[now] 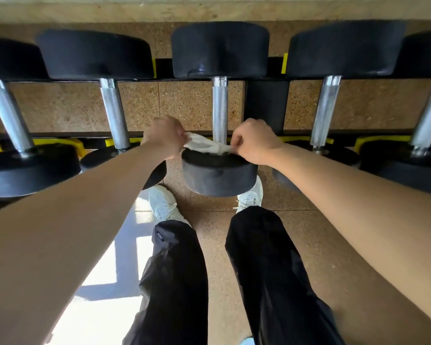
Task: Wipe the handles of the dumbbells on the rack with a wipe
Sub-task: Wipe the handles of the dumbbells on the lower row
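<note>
Head view: both forearms reach toward 12 o'clock. Left hand (163, 136) at 9 o'clock and right hand (255, 143) at 3 o'clock of the centre dumbbell handle (220, 108) each pinch, fingers curled, one end of the white wipe (204, 144). The wipe is stretched across the handle's near end on the rack (266, 105).

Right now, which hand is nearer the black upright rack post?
Right. The right hand sits just in front of the black upright rack post, pinching the white wipe; the left hand pinches its other end, across the middle chrome handle.
</note>
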A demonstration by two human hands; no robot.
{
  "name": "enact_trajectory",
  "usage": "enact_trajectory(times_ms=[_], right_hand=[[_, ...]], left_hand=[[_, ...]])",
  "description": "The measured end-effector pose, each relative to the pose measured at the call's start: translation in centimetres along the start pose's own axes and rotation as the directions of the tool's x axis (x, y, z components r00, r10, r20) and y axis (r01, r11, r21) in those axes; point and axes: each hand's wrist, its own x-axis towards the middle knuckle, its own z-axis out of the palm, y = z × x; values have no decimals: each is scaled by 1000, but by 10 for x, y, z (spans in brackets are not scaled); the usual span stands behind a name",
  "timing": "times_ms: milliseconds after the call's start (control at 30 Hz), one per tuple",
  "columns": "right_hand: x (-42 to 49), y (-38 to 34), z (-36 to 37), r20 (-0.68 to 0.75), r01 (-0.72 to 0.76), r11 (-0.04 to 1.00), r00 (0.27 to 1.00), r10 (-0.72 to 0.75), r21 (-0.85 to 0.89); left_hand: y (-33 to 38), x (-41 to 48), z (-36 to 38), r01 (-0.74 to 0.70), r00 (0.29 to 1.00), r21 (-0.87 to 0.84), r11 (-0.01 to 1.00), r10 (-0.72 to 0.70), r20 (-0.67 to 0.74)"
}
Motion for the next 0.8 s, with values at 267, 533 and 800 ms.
enact_trajectory(times_ms=[267, 533, 800], right_hand=[[5, 6, -13, -70, -85, 996, 994, 85, -3], [17, 11, -29, -426, -296, 930, 829, 363, 216], [39, -15, -34, -421, -349, 780, 690, 589, 520]], left_hand=[[-3, 6, -4, 5, 999, -40, 999, -6, -33], [20, 16, -11, -91, 993, -194, 977, 74, -97], [43, 28, -20, 182, 969, -734, 654, -245, 22]])
